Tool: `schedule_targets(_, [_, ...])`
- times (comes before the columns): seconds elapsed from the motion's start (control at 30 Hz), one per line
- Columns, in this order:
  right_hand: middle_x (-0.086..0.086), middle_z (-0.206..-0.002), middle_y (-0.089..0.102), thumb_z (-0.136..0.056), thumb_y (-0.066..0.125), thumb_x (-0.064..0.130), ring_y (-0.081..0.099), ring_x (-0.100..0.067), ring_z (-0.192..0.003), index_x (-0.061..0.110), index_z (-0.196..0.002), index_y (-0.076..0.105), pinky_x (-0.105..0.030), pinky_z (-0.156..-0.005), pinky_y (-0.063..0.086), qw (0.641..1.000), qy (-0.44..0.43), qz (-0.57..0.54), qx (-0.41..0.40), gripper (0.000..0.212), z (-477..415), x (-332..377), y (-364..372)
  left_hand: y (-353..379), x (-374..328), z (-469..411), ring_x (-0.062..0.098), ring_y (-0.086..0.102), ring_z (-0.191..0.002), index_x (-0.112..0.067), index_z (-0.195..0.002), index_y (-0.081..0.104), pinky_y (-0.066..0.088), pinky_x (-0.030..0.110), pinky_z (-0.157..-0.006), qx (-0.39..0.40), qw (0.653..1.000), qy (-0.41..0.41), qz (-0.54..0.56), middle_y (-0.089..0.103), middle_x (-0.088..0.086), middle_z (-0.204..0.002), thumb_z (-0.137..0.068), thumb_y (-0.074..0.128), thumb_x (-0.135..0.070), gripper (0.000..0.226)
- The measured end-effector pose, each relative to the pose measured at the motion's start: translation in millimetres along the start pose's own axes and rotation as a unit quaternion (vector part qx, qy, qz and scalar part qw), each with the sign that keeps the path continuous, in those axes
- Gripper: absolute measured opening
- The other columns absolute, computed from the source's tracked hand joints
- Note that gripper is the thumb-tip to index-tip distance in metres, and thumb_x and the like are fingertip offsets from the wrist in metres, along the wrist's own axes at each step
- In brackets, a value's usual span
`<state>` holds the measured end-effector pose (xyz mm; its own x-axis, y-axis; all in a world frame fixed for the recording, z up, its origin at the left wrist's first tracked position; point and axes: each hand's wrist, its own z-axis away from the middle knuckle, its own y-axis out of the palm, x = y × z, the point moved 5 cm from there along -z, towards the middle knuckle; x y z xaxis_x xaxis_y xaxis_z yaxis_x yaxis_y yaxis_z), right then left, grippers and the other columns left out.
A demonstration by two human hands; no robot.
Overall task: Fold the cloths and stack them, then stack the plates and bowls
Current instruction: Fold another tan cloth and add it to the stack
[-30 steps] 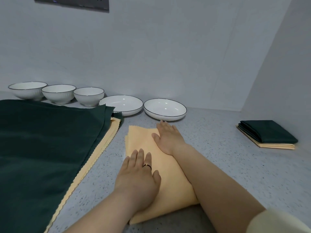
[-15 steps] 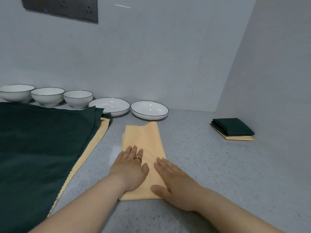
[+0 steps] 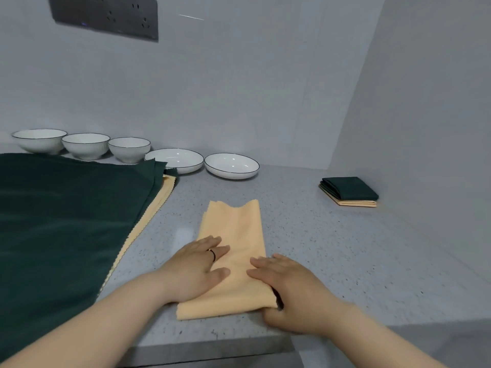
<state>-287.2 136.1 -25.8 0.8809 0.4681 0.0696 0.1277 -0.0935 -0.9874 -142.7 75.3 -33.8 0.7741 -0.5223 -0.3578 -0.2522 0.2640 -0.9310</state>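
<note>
Both hands flatten a folded yellow cloth (image 3: 236, 229) at lower centre of the frame.

The left hand (image 3: 196, 269) and right hand (image 3: 289, 285) lie open, palms down, on the cloth's near end, probably to set the crease before another fold. Its near edge sits close to the worktop (image 3: 332, 248) front edge, so any fold should go away from the body, where bare surface reaches the plates (image 3: 231, 166). The stack (image 3: 349, 191) waits at right, well apart, with clear room between. A green cloth (image 3: 66, 221) covers the left.
</note>
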Motion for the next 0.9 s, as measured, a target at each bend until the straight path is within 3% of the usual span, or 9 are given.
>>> schedule_targets(0.07, [0.008, -0.098, 0.073, -0.059, 0.047, 0.049, 0.067, -0.001, -0.088, 0.03, -0.094, 0.066, -0.021, -0.081, 0.054, 0.997, 0.0, -0.028, -0.068, 0.044, 0.1, -1.9, -0.7, -0.1, 2.3, 5.6, 0.001, -0.001, -0.142, -0.028, -0.146, 0.021, -0.001, 0.015, -0.11, -0.015, 0.999, 0.017, 0.04, 0.005, -0.015, -0.155, -0.098, 0.032, -0.039, 0.05])
schedule_targets(0.27, [0.023, -0.097, 0.066, -0.064, 0.053, 0.03, 0.055, -0.001, -0.098, 0.036, -0.108, 0.051, -0.001, -0.073, 0.04, 0.967, 0.096, -0.188, -0.141, 0.045, 14.0, -13.9, -4.1, -4.0, 11.1, 38.6, -0.012, 0.019, -0.132, -0.054, -0.106, 0.038, 0.012, 0.0, -0.102, 0.007, 0.979, 0.058, 0.194, 0.024, -0.04, -0.126, -0.075, 0.047, -0.036, 0.037])
schedule_targets(0.37, [0.017, -0.083, 0.068, -0.07, 0.047, 0.026, 0.06, -0.006, -0.091, 0.029, -0.092, 0.07, -0.007, -0.07, 0.041, 0.94, 0.136, -0.278, -0.141, 0.032, 17.9, -20.3, -3.0, -0.8, 12.5, 43.9, -0.016, 0.018, -0.128, -0.057, -0.109, 0.028, 0.01, 0.001, -0.103, 0.002, 0.987, 0.061, 0.148, 0.019, -0.042, -0.125, -0.063, 0.047, -0.029, 0.056])
schedule_targets(0.43, [0.018, -0.079, 0.064, -0.077, 0.051, 0.024, 0.06, -0.003, -0.08, 0.035, -0.08, 0.063, -0.012, -0.069, 0.042, 0.932, 0.146, -0.296, -0.147, 0.017, 16.5, -22.8, -4.8, -0.7, 10.0, 40.4, -0.018, 0.02, -0.125, -0.054, -0.112, 0.027, 0.011, -0.002, -0.1, -0.037, 0.991, 0.057, 0.114, 0.019, -0.049, -0.12, -0.06, 0.049, -0.042, 0.058])
schedule_targets(0.5, [0.018, -0.074, 0.065, -0.083, 0.055, 0.011, 0.059, -0.001, -0.075, 0.041, -0.073, 0.057, -0.015, -0.068, 0.043, 0.923, 0.15, -0.321, -0.152, 0.031, 14.0, -24.4, -7.2, -0.6, 7.9, 33.1, -0.016, 0.03, -0.121, -0.048, -0.118, 0.038, 0.019, -0.006, -0.094, -0.085, 0.99, 0.059, 0.095, 0.03, -0.06, -0.105, -0.069, 0.058, -0.04, 0.054])
schedule_targets(0.57, [0.016, -0.081, 0.066, -0.082, 0.059, 0.004, 0.06, -0.002, -0.08, 0.038, -0.079, 0.059, -0.013, -0.071, 0.044, 0.913, 0.147, -0.353, -0.14, 0.034, 12.4, -26.4, -8.8, -0.1, 8.1, 24.1, -0.006, 0.037, -0.125, -0.04, -0.12, 0.049, 0.025, 0.001, -0.096, -0.113, 0.987, 0.047, 0.101, 0.037, -0.051, -0.11, -0.086, 0.057, -0.015, 0.043])
schedule_targets(0.7, [0.011, -0.1, 0.063, -0.079, 0.065, 0.002, 0.06, -0.005, -0.096, 0.023, -0.105, 0.063, -0.012, -0.084, 0.045, 0.937, 0.121, -0.321, -0.071, 0.033, 7.5, -24.8, -4.4, -4.4, 12.6, 13.2, 0.01, 0.045, -0.125, -0.046, -0.104, 0.049, 0.031, 0.014, -0.091, -0.101, 0.985, -0.006, 0.144, 0.048, -0.015, -0.117, -0.094, 0.044, -0.005, 0.042])
schedule_targets(0.8, [0.016, -0.084, 0.064, -0.079, 0.065, 0.004, 0.059, 0.004, -0.08, 0.034, -0.082, 0.061, -0.014, -0.074, 0.045, 0.924, 0.142, -0.337, -0.11, 0.031, 1.2, -31.6, -7.8, -7.3, 13.1, 11.3, 0.009, 0.054, -0.109, -0.021, -0.117, 0.06, 0.038, 0.017, -0.091, -0.107, 0.985, -0.009, 0.136, 0.059, -0.003, -0.118, -0.092, 0.045, -0.002, 0.034])
schedule_targets(0.9, [0.019, -0.054, 0.055, -0.084, 0.062, 0.013, 0.051, 0.005, -0.055, 0.029, -0.065, 0.053, -0.008, -0.054, 0.037, 0.896, 0.203, -0.368, -0.141, 0.026, -10.6, -43.1, -11.0, -11.0, 13.8, 8.5, -0.002, 0.055, -0.077, -0.016, -0.087, 0.065, 0.04, 0.009, -0.071, -0.119, 0.963, -0.03, 0.239, 0.065, 0.0, -0.091, -0.092, 0.051, -0.011, 0.016])
